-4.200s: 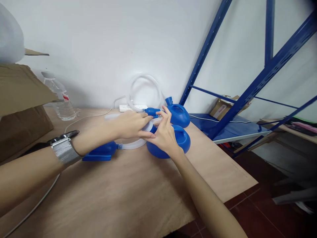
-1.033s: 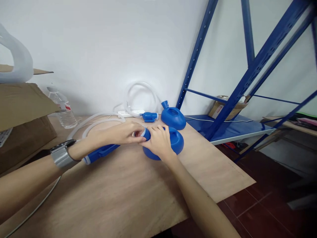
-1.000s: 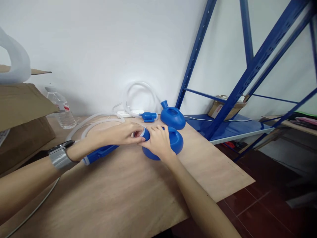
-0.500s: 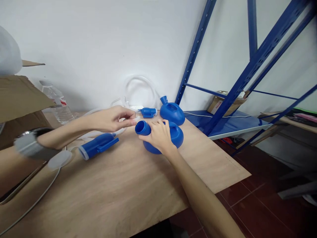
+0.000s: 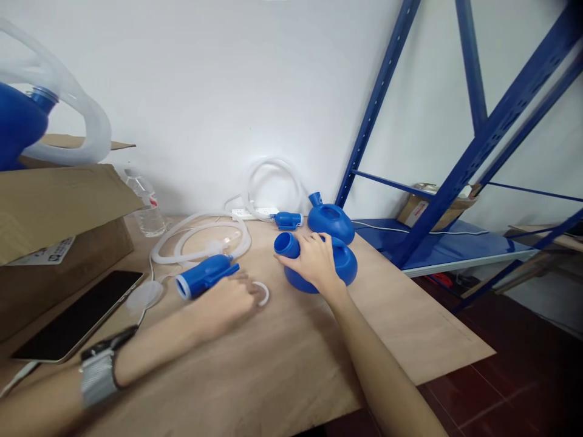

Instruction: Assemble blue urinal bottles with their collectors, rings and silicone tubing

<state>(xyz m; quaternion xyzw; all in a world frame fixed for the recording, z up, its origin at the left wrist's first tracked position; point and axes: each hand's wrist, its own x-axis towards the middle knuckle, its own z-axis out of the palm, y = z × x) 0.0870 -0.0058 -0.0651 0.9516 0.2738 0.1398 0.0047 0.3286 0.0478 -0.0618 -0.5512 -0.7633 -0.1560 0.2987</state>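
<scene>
Lower than half a second ago, the left hand [image 5: 230, 296] is now down over the wooden table [image 5: 282, 364] instead of level with the jug's mouth. It is blurred, its fingers curled, with a white ring [image 5: 266, 292] at their tips; I cannot tell whether they grip it. A watch [image 5: 99, 370] with a metal band circles that wrist, and a phone [image 5: 79, 315] lies flat to its left, near a clear disc [image 5: 144, 296]. Just beyond the left hand a small blue bottle [image 5: 203, 276] lies on its side, a pale hose [image 5: 246, 238] coiled behind it. To the right, the right hand [image 5: 316, 261] is closed round the neck of the blue jug [image 5: 345, 267], thumb below and fingers over the top; the jug rests on the table, its open mouth tilted up and leftward. Behind it stands a second jug [image 5: 331, 223], with another small bottle [image 5: 288, 220] lying to its left, near a white power strip [image 5: 255, 213] by the wall.
</scene>
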